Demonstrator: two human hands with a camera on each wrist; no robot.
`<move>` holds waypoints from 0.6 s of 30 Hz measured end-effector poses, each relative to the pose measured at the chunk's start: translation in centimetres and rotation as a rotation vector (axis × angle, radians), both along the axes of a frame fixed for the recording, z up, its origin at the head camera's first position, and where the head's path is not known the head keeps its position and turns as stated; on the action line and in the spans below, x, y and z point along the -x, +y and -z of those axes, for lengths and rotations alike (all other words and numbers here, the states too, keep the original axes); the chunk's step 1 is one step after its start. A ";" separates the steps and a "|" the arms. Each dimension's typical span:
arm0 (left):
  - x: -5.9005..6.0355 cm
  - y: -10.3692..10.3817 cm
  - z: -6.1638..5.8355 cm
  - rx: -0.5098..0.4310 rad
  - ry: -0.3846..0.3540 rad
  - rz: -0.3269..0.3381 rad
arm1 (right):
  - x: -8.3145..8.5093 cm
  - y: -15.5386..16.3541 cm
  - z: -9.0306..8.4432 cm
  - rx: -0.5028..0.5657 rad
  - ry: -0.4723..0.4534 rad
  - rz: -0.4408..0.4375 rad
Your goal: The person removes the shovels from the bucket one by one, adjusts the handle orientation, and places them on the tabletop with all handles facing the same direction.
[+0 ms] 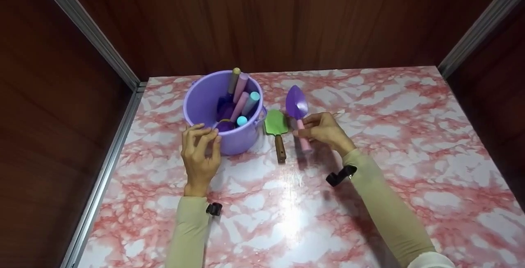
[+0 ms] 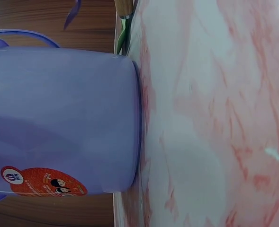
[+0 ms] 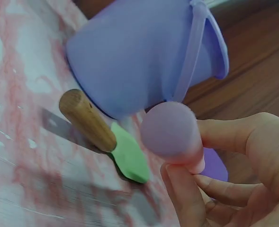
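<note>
My right hand [image 1: 324, 130] pinches the pink handle of a toy trowel [image 1: 296, 103] between thumb and fingers. Its purple blade points toward the back wall, and its shadow falls on the table below. In the right wrist view the handle's round end [image 3: 167, 130] faces the camera. At the front left rim of a purple bucket [image 1: 242, 141], the fingers of my left hand [image 1: 200, 157] curl over the edge, thumb against the outside. Several handled tools stand in the bucket, among them a pink handle [image 1: 240, 87] and a blue-tipped one [image 1: 251, 103]; their lower ends are partly hidden.
A small green spade [image 1: 276, 122] with a wooden handle [image 1: 280, 149] lies on the table right of the bucket. The pink-and-white marbled tabletop [image 1: 254, 219] is bounded by dark wooden walls [image 1: 262, 22] behind and at both sides.
</note>
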State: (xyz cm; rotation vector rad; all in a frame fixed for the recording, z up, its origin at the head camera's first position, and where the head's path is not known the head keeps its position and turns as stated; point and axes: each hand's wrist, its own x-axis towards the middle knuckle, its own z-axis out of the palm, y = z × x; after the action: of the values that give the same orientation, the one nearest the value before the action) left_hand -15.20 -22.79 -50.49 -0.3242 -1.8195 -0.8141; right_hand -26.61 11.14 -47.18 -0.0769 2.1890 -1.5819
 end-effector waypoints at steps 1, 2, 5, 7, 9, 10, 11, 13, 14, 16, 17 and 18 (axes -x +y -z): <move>0.0 0.0 0.0 0.000 0.001 0.001 | 0.0 0.0 0.2 0.002 -0.008 0.006; 0.0 0.0 0.0 -0.001 0.004 0.001 | -0.1 0.0 0.3 0.005 -0.019 0.012; 0.3 0.0 -0.1 -0.002 0.014 0.000 | 0.0 -0.1 0.6 0.005 -0.049 0.025; 0.5 0.0 -0.3 -0.002 0.019 0.000 | 0.2 -0.1 0.8 0.001 -0.062 0.033; 0.6 0.0 -0.3 -0.001 0.018 0.003 | 0.3 0.0 1.1 0.000 -0.076 0.043; 0.6 0.1 -0.3 0.000 0.017 0.005 | 0.3 0.1 1.2 -0.003 -0.083 0.050; 0.6 0.1 -0.4 0.002 0.016 0.007 | 0.3 0.2 1.3 -0.006 -0.092 0.055; 0.5 0.1 -0.3 0.005 0.017 0.010 | 0.2 0.3 1.6 -0.012 -0.105 0.064; 0.4 0.1 -0.3 0.007 0.019 0.011 | 0.1 0.3 1.8 -0.016 -0.111 0.063; 0.3 0.0 -0.3 0.008 0.022 0.011 | 0.0 0.4 2.2 -0.021 -0.113 0.063; 0.2 0.0 -0.3 0.009 0.023 0.011 | -0.1 0.4 2.4 -0.018 -0.117 0.063; 0.1 -0.1 -0.3 0.010 0.023 0.011 | -0.2 0.4 2.6 -0.012 -0.117 0.059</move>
State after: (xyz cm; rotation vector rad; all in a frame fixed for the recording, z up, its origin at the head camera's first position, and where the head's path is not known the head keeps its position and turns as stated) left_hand -15.34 -22.86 -50.19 -0.3487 -1.8017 -0.8061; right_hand -26.42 11.50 -49.81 0.0829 2.1287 -1.5632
